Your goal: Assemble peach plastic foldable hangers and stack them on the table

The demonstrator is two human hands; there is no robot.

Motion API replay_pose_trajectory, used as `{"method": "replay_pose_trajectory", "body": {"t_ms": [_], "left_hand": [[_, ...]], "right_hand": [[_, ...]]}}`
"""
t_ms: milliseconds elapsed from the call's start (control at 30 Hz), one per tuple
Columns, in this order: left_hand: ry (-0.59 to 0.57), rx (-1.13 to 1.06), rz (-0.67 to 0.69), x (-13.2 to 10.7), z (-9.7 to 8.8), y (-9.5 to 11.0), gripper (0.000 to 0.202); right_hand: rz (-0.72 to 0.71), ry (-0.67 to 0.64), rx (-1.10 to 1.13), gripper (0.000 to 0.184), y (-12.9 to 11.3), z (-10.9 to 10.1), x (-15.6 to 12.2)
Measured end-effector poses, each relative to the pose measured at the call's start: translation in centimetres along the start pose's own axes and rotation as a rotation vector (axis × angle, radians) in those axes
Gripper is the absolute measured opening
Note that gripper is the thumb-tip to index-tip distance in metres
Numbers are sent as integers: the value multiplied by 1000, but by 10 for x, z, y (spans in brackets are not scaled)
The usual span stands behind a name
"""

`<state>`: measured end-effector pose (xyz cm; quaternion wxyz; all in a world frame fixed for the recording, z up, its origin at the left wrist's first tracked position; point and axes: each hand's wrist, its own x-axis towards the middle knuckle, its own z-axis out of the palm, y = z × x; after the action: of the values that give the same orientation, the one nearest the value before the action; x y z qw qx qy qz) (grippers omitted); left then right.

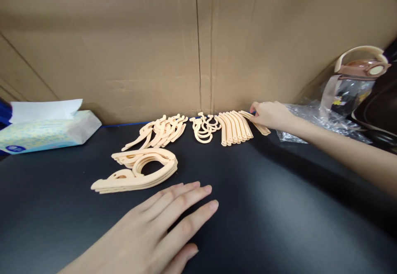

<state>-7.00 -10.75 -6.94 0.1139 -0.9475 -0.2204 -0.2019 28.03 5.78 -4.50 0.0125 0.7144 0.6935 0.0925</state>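
Note:
My right hand [270,115] reaches to the back of the table, its fingers closed on a beige plastic hanger arm [262,129] at the right end of a row. Beside it lies the row of similar curved hanger arms [235,128], fanned side by side. To their left is a small heap of beige hooks [203,135], then a looser pile of curved hanger arms [167,130]. My left hand [155,228] rests low over the table with fingers stretched and apart, holding nothing. Just beyond it sits a stack of folded beige hangers [158,177].
A tissue pack [46,131] with a tissue sticking out lies at the left. At the right are a crumpled clear plastic bag [305,121] and a water bottle [353,90] with a handle. A cardboard wall [149,51] stands behind the black table [279,216].

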Motion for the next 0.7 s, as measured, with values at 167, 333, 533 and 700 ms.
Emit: {"method": "replay_pose_trajectory", "body": {"t_ms": [167,333,533,700], "left_hand": [[61,-37,-20,3,1,2,36],[10,17,64,9,-7,-1,35],[-55,2,100,11,-10,-3,36],[-55,-28,98,10,-12,-2,35]], "right_hand": [[20,30,-87,38,1,0,3],[33,60,-78,33,1,1,2],[75,150,-1,39,1,-8,-6],[15,267,132,29,-6,-39,-24]]}}
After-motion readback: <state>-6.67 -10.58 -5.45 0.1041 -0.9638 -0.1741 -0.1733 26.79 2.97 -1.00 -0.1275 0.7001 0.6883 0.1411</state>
